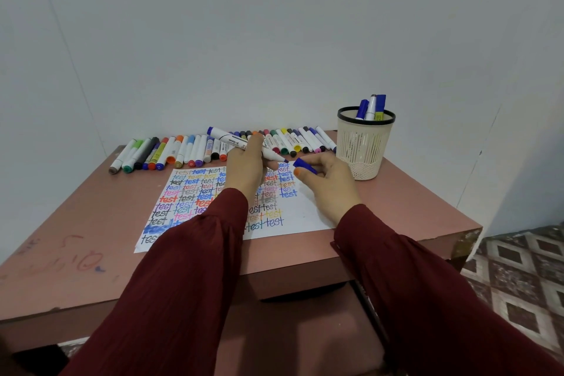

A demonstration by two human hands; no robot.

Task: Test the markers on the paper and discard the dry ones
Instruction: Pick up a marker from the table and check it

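Fingers of the left hand [244,171] curl round one white-barrelled marker with a blue tip [236,140]. It is uncapped, and its tip points right over the far right corner of one white paper sheet [308,214]; whether the tip touches the sheet cannot be told. Just right of that tip, the right hand [331,186] pinches one blue plastic cap [305,166], near the tip but apart from it. Two dark red sleeves [183,268] cover the arms. The sheet is filled with rows of the word "test" in many colours and lies on one reddish-brown wooden table [76,223]. Along the table's far edge runs one long row of coloured markers [171,151], well over twenty; the left hand hides some, so the exact count cannot be told. At far right stands one cream slotted plastic basket with a black rim [364,149], holding three markers [370,107] upright.
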